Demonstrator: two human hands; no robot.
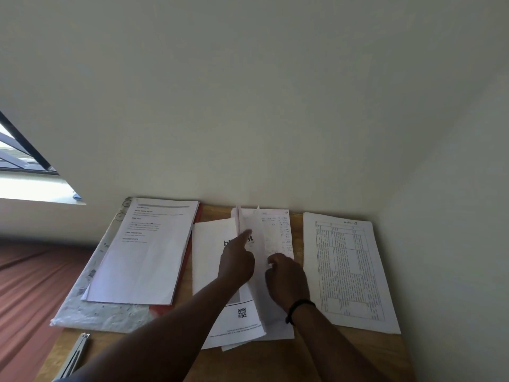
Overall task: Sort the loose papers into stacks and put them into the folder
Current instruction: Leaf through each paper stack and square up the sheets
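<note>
Pale plaster wall rises behind the wooden worktop (297,362) where I am sorting. My left hand (237,264) has its forefinger stretched out and pressing on the middle pile of loose white sheets (212,252), right where a thin leaf stands lifted on edge; the other fingers are curled under and hold nothing. My right hand (286,279), with a dark band at the wrist, rests on the same pile with fingers bent, and I cannot tell whether they pinch a leaf or only pin it down.

I judge I am partway through the sorting, leafing this middle pile. Next the raised sheet needs a clean pinch at its edge, since such limp, thin paper slides and drags its neighbours.

To my right lies a white page with a printed table (349,271), flat and apart. To my left a squared stack of typed white sheets (143,257) rests on a patterned clear plastic folder (91,312) with red card showing beneath.
</note>
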